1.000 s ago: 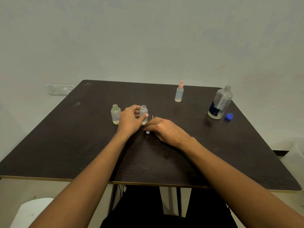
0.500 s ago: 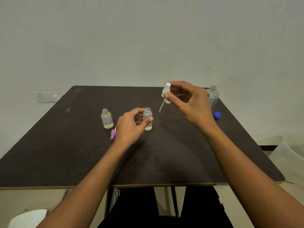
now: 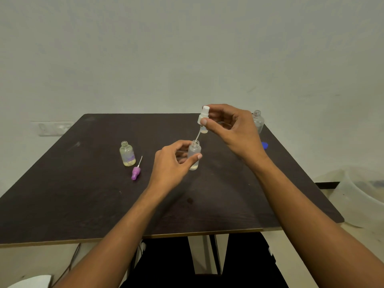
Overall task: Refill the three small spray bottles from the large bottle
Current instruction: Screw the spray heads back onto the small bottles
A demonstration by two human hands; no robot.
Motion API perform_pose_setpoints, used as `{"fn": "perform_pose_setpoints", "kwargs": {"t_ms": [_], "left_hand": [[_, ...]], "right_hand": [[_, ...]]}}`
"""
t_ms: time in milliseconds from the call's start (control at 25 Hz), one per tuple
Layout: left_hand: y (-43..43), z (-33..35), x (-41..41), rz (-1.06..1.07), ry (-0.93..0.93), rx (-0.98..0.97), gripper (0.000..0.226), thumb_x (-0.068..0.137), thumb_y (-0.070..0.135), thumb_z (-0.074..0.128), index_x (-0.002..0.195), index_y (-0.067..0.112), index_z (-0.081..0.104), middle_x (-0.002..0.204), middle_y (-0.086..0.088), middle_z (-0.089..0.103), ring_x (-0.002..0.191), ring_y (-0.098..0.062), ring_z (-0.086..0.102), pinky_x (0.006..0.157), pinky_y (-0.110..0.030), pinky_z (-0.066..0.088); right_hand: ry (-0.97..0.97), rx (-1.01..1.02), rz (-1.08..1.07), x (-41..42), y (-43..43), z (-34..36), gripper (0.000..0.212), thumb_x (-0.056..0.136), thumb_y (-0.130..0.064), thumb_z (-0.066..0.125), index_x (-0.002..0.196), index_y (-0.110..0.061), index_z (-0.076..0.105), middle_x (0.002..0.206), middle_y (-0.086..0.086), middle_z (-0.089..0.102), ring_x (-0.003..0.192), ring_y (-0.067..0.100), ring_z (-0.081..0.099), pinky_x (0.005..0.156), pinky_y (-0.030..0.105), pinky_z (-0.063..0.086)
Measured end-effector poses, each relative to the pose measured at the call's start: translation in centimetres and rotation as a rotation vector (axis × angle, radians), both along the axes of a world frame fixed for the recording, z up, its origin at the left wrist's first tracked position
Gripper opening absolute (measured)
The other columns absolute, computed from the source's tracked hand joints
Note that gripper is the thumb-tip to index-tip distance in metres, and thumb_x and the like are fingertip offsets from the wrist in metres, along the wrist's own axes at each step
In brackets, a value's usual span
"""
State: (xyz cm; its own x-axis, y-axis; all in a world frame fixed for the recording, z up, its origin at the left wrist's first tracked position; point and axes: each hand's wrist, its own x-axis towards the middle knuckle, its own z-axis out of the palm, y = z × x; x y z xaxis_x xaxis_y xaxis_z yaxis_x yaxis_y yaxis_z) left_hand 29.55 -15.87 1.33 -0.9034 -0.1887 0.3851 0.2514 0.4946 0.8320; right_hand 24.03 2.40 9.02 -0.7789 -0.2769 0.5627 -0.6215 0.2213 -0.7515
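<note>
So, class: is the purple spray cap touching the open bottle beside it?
Apart. The head view shows dark table between the purple spray cap and the open bottle.

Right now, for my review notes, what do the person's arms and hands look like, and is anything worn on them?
Both forearms are bare up to the frame edge, with no sleeves in view. The left hand and right hand carry no gloves, rings, watch or bands that I can see. Fingernails look short and unpainted.
</note>
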Motion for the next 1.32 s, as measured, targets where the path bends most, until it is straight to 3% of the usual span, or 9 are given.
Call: {"fn": "perform_pose_setpoints", "kwargs": {"t_ms": [400, 640, 800, 920, 1120, 1200, 1320], "left_hand": [[0.3, 0.5, 0.2, 0.001, 0.022, -0.046, 0.045, 0.088, 0.040, 0.081, 0.130, 0.026, 0.070, 0.114, 0.011, 0.074, 0.100, 0.003, 0.068, 0.078, -0.001, 0.050], [0.7, 0.9, 0.4, -0.003, 0.053, -0.020, 0.043, 0.089, 0.040, 0.080, 0.128, 0.027, 0.072, 0.110, 0.014, 0.074, 0.100, 0.002, 0.069, 0.078, -0.003, 0.052], [0.9, 1.1, 0.5, -0.003, 0.060, -0.013, 0.038, 0.088, 0.038, 0.081, 0.124, 0.032, 0.072, 0.105, 0.019, 0.073, 0.098, 0.008, 0.068, 0.078, -0.005, 0.052], [1.1, 1.2, 0.6, -0.015, 0.064, -0.001, 0.037, 0.089, 0.036, 0.081, 0.124, 0.030, 0.074, 0.107, 0.017, 0.075, 0.101, 0.009, 0.067, 0.082, -0.007, 0.054], [0.9, 1.1, 0.5, -0.020, 0.057, -0.012, 0.042, 0.089, 0.039, 0.081, 0.128, 0.029, 0.072, 0.112, 0.014, 0.075, 0.102, 0.000, 0.070, 0.084, -0.016, 0.058], [1.0, 1.1, 0.5, -0.027, 0.064, 0.002, 0.041, 0.088, 0.038, 0.082, 0.127, 0.029, 0.073, 0.111, 0.014, 0.076, 0.102, -0.003, 0.071, 0.084, -0.016, 0.058], [1.3, 1.2, 0.7, -0.042, 0.078, 0.014, 0.037, 0.088, 0.031, 0.083, 0.123, 0.029, 0.074, 0.109, 0.015, 0.076, 0.100, -0.002, 0.071, 0.082, -0.012, 0.057]], "right_hand": [[-0.040, 0.165, 0.057, -0.3, 0.2, -2.6, 0.038, 0.092, -0.028, 0.081, 0.128, -0.020, 0.074, 0.114, -0.009, 0.077, 0.108, -0.001, 0.071, 0.091, 0.018, 0.057], [-0.026, 0.171, 0.039, -0.2, 0.0, -2.8, 0.038, 0.088, -0.029, 0.083, 0.124, -0.021, 0.075, 0.109, -0.011, 0.077, 0.103, -0.002, 0.073, 0.090, 0.017, 0.058], [0.037, 0.102, -0.009, 0.1, -0.3, -3.2, 0.038, 0.085, -0.032, 0.087, 0.119, -0.022, 0.075, 0.099, -0.011, 0.075, 0.094, 0.003, 0.073, 0.084, 0.020, 0.060], [0.031, 0.164, -0.014, 0.0, -0.8, -3.3, 0.044, 0.084, -0.040, 0.087, 0.122, -0.021, 0.075, 0.098, -0.009, 0.074, 0.093, 0.008, 0.071, 0.084, 0.023, 0.060], [-0.069, 0.325, 0.185, -1.3, 0.6, -1.6, 0.033, 0.092, -0.035, 0.080, 0.121, -0.021, 0.077, 0.107, -0.005, 0.074, 0.097, 0.011, 0.069, 0.087, 0.024, 0.057], [-0.064, 0.335, 0.171, -1.5, 0.8, -1.4, 0.031, 0.086, -0.040, 0.084, 0.109, -0.020, 0.079, 0.096, -0.006, 0.074, 0.086, 0.007, 0.068, 0.080, 0.023, 0.055], [-0.035, 0.327, 0.032, -1.2, 0.0, -1.7, 0.044, 0.075, -0.056, 0.086, 0.093, -0.019, 0.072, 0.075, -0.010, 0.067, 0.065, -0.001, 0.057, 0.064, 0.016, 0.049]]}}
